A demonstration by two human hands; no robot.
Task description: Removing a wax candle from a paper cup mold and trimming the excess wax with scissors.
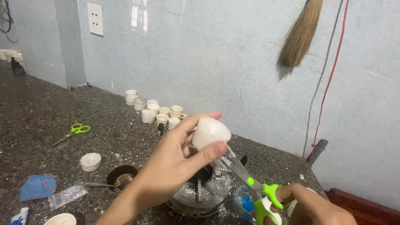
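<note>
White candle [209, 132]: pinched in your left hand [175, 162]; your right hand [310, 206], at 4 o'clock, grips green-handled scissors [250, 183], blades at its base.

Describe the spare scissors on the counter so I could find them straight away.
Start at the dark speckled stone counter and look to its left part, away from both hands. The green-handled scissors lie flat there alone. Unlike the green-handled pair in the right hand, nobody touches them.

A dark speckled stone bench [41, 112] carries green scissors [74, 132], a white wax lump [90, 161], and small white cups [154, 110] by the wall.
</note>
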